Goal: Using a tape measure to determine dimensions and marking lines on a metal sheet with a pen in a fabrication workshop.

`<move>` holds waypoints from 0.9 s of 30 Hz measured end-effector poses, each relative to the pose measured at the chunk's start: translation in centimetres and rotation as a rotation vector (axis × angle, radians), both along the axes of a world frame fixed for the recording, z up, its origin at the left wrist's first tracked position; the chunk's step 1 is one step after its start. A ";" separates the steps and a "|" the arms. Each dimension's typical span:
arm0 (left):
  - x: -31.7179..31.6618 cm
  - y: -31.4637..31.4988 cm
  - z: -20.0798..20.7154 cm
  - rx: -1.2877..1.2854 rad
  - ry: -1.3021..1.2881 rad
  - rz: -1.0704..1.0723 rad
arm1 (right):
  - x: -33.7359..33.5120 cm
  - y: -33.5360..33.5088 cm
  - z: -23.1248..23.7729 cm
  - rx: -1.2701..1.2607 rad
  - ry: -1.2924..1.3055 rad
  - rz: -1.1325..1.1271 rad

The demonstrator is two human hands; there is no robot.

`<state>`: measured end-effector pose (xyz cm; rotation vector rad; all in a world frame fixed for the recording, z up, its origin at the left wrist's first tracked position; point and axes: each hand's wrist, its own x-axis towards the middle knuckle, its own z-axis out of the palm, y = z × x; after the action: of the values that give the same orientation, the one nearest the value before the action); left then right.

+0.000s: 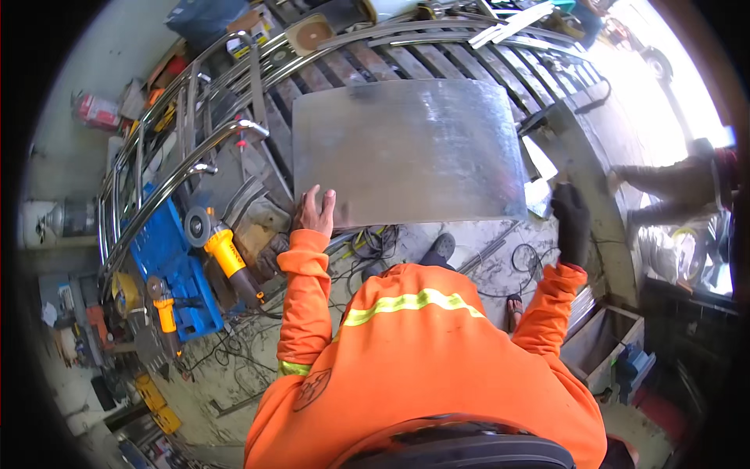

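Note:
A flat, dull grey metal sheet [406,148] lies in front of me on a slatted work surface. My left hand [315,209], bare, rests at the sheet's near left corner, its fingers stretched and apart on the metal. Just off the sheet's right edge is my right hand [572,223] in a dark glove. Its fingers are too dark to make out, and whether it holds anything is hidden.
Left of me are a yellow angle grinder [226,252], a smaller grinder [162,306] and a blue tool case [176,270]. Bent shiny tubes [183,168] curve around the left. Cables [375,242] cross the floor. Another person's arm [664,184] shows at right.

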<state>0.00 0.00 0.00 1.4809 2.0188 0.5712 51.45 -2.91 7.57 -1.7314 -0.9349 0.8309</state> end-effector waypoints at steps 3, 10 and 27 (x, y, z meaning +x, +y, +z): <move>0.4 0.3 2.2 -0.017 0.096 -0.074 | -1.1 -1.5 -3.3 -0.100 -0.152 -0.004; 1.7 -0.4 0.8 -0.013 0.171 -0.140 | -0.9 -1.7 -4.3 -0.157 -0.250 -0.010; -4.9 1.8 -2.0 0.104 -0.395 0.149 | -4.8 -3.0 5.6 -0.218 0.117 -0.099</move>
<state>-4.86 1.84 -1.98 1.1677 1.8152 0.9621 46.61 -5.88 13.22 -1.8770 -0.6955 0.9866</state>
